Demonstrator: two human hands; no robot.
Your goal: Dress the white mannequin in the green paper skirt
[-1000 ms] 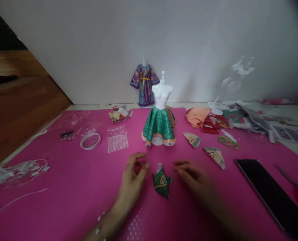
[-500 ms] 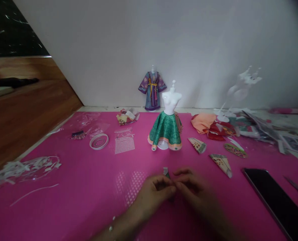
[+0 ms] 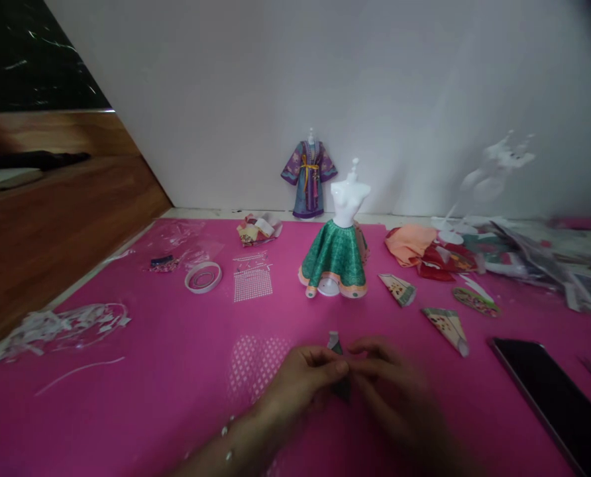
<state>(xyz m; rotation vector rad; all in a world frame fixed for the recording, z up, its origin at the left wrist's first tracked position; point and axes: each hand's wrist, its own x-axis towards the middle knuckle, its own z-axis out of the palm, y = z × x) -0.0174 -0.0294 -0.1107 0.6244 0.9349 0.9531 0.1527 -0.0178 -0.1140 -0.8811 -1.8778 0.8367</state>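
Centrally, low in frame: left hand and right hand meet over the pink mat on the bench, both sets of fingers pinched together on a small green fabric piece, of which only a whitish tip w/ a bit of green shows above the thumbs; the rest is hidden, and blur makes the exact grip hard to read. Two-handed pinch suits a piece too small and limp to steady w/ one hand. Just beyond stands a white mannequin torso wearing a green skirt, upright on its base, facing the hands, presumably kept close for fitting. Further back, a purple robe on a second stand, near the wall. Left: tape ring, sticker grid sheet, paper offcuts. Right: two folded patterned pieces, orange and red fabric, dark phone w/ blank screen. No legible brand, label or writing anywhere.
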